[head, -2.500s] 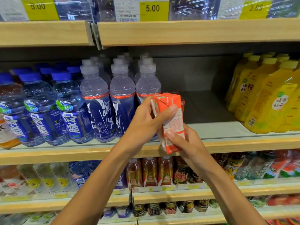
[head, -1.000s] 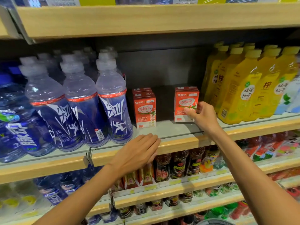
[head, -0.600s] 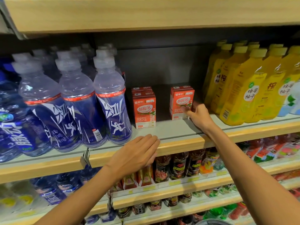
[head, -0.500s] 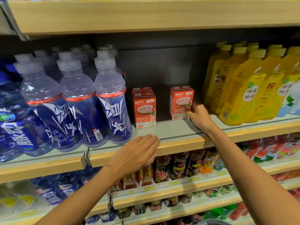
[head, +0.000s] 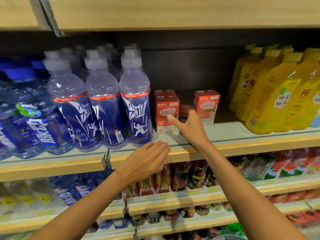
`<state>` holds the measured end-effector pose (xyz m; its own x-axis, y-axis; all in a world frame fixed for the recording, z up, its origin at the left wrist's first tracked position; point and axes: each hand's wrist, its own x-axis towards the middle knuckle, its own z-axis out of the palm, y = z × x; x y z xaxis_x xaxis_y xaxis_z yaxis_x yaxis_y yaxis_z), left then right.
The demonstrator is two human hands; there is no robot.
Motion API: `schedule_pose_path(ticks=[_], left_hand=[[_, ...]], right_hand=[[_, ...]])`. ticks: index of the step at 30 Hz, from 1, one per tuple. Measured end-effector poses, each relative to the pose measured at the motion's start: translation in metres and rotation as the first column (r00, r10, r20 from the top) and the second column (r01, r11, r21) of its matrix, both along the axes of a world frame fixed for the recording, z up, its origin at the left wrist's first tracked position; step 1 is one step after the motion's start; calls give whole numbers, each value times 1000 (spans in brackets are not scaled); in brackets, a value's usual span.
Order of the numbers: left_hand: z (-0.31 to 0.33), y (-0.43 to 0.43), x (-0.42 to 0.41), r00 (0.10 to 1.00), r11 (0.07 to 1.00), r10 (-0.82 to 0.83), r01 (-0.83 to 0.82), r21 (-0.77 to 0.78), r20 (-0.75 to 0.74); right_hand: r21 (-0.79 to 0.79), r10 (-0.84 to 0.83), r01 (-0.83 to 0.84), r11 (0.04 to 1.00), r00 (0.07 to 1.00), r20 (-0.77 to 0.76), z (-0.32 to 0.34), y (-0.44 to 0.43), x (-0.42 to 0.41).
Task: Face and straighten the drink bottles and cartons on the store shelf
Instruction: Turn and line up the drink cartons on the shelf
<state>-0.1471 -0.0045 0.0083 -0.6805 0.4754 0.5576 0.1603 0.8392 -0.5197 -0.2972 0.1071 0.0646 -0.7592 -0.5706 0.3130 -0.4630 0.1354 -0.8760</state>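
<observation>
Grey store shelf (head: 225,130), wood lip. The left carton (head: 167,108) and right carton (head: 207,106) stand between blue bottles (head: 135,104) and yellow bottles (head: 277,94). The right hand (head: 190,127) is spread in the gap with its thumb on the left carton, gripping nothing. The left hand (head: 145,163) lies flat on the lip.

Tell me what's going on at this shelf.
A person is facing red milk-drink cartons. The right hand reaches into the gap between the left carton and the right carton, thumb against the left one. The left hand lies flat on the shelf edge. Both cartons stand upright, labels forward.
</observation>
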Motion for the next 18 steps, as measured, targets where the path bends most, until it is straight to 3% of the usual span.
schedule_pose_path(ticks=[9,18], left_hand=[[-8,-2,-1,997,1000,-15,13,-26,-74],[0,4,2,999,1000,18,-17,9,-29]], right_hand=[[-50,-34,36,998,999,33,-13,-15,-3],[28,111,-112,993,994,22,-13,-18,-1]])
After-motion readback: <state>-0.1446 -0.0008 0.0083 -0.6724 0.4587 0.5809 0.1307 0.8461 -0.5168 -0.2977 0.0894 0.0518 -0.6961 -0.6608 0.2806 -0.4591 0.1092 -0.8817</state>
